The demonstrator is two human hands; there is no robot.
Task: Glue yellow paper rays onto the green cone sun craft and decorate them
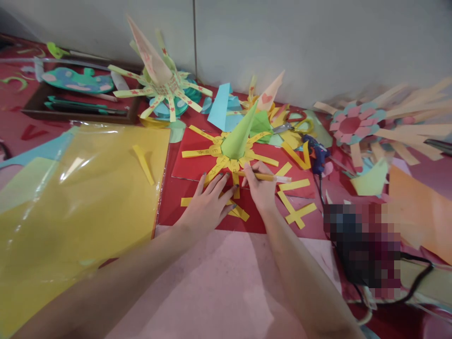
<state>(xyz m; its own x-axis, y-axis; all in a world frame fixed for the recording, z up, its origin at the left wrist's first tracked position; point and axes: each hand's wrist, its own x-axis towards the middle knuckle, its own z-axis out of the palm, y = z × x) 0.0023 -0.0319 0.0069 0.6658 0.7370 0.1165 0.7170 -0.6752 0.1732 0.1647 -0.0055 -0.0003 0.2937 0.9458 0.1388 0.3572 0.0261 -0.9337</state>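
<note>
A paper craft with a green cone (239,136) in its middle and yellow paper strips (201,153) fanning outward lies on a red sheet (183,165). Letters and small marks are drawn on the yellow parts. My left hand (208,202) rests flat with fingers spread over the lower strips. In my right hand (260,186) is a yellow pen (261,176) with a clear end, its tip at the lower right petals of the craft. Loose yellow strips (294,184) lie right of my right hand, and others (240,211) sit partly under my left hand.
Yellow sheets in clear plastic (106,197) cover the left. Behind stand a finished-looking cone craft (158,80) and a dark tray (81,110) with pens. Scissors (293,123), a blue glue gun (317,153) with its cord, and a pink-and-blue paper flower (353,123) are at right.
</note>
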